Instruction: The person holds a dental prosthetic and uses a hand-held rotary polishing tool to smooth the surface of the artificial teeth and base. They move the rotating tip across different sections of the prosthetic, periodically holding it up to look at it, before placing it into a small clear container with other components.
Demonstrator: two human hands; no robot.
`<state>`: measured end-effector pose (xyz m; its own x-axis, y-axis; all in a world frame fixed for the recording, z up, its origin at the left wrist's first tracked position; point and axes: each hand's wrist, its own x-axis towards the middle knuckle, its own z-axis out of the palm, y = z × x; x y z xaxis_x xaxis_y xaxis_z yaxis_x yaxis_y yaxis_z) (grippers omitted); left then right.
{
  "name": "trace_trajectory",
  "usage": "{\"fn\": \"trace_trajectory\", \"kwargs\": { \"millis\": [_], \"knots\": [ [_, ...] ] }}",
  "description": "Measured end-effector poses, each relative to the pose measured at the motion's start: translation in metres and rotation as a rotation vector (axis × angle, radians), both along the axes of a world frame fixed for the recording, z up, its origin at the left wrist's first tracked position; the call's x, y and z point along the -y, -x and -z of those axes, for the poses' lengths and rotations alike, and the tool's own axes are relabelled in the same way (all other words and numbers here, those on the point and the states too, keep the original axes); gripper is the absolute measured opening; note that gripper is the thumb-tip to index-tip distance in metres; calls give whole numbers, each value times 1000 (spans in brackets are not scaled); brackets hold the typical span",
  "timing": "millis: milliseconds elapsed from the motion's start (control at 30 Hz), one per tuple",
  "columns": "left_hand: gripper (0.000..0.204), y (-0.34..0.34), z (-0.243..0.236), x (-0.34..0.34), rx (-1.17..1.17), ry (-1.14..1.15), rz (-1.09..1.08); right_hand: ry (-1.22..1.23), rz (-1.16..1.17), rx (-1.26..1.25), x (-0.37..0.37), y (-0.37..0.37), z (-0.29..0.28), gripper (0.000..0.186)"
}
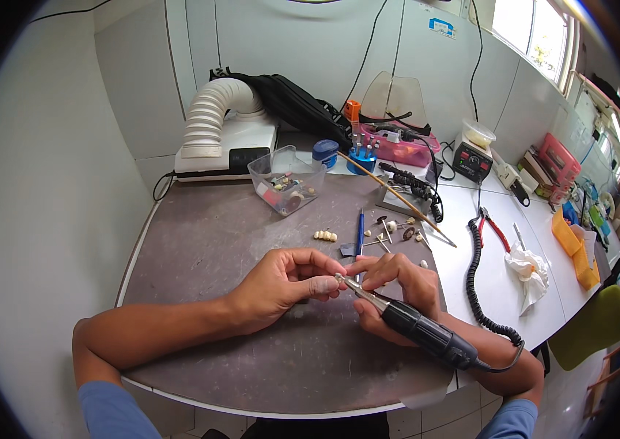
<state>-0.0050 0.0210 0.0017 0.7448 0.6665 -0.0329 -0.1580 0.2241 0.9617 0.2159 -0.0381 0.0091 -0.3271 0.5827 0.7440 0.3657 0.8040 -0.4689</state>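
Observation:
My left hand (281, 285) pinches a small pale piece (338, 277) between thumb and fingertips, over the grey-brown work mat (193, 241). My right hand (405, 285) grips a black and silver rotary handpiece (427, 333), its tip at the piece in my left fingers; exactly where it touches is too small to make out. A coiled black cord (478, 300) runs from near the tool. Just beyond my hands lie a row of cream tooth-like pieces (324, 236), a blue pen-like tool (360, 238) and several small polishing wheels and bits (405, 230).
A white unit with a ribbed hose (215, 117) stands at the back left, near a clear box (286, 186) of parts. A blue bur holder (363, 161), pink tray (412, 150) and control box (471, 161) line the back. Red-handled pliers (496, 234) and crumpled tissue (526, 271) lie right.

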Motion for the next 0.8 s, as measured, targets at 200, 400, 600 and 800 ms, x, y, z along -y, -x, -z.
{"fn": "trace_trajectory", "kwargs": {
  "millis": [200, 400, 600, 800],
  "knots": [
    [23, 0, -2, 1, -5, 2, -4, 3, 0, -8, -1, -1, 1, 26],
    [21, -1, -4, 2, -10, 23, -9, 5, -5, -15, -2, -1, 1, 26],
    [23, -1, -1, 2, -10, 0, -24, 23, 2, -14, -1, -1, 1, 26],
    [22, -1, -1, 1, -14, 9, -20, 38, 14, -9, -1, -2, 3, 27]
  ]
}}
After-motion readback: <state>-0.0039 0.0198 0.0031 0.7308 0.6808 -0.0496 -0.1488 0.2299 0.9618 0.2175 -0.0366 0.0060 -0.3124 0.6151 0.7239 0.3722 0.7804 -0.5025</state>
